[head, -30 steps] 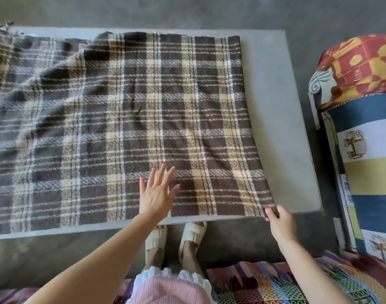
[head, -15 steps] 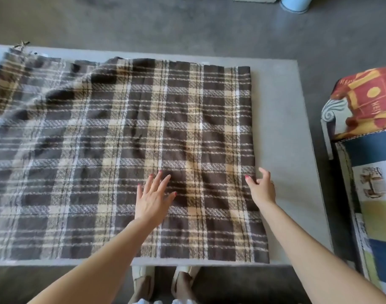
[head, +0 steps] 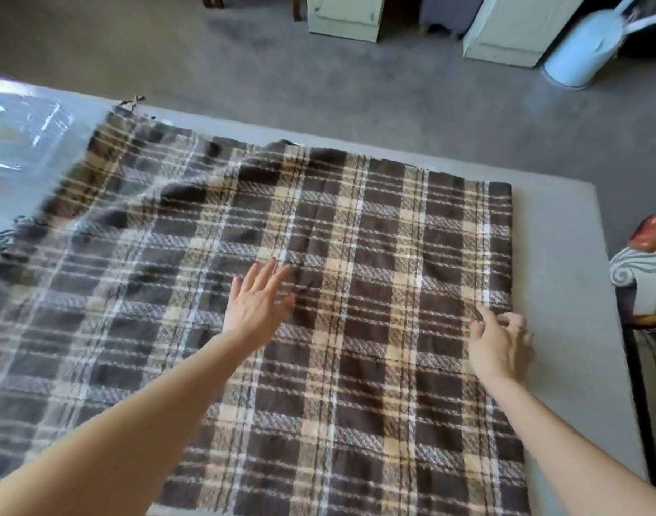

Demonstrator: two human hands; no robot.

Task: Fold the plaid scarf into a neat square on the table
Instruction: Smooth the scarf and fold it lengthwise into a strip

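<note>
- Plaid scarf (head: pixel 337 292) lay spread across the grey worktop (head: pixel 565 262), covering most of it; right edge straight, left portion rumpled, with a fringe at the far left corner.
- Since a second ago our right hand (head: pixel 499 346) had left the near right corner and travelled up the right edge to about its midpoint. Its grip was half-curled there, fingertips touching the border; we could not tell whether it had pinched any cloth.
- Left hand (head: pixel 261 297) had slid further up the cloth, palm down, fingers splayed, holding nothing.
- We read this as smoothing and squaring before a fold; no fold had yet been made from this layout.
- Fabric: thick, woolly weave with twill-like ribbed bands; brown ground, tan and white stripes. Looked soft and heavy enough to lie flat.
- Worktop surface matte and smooth; a glossy clear sheet (head: pixel 25 143) sat at its far left.
</note>
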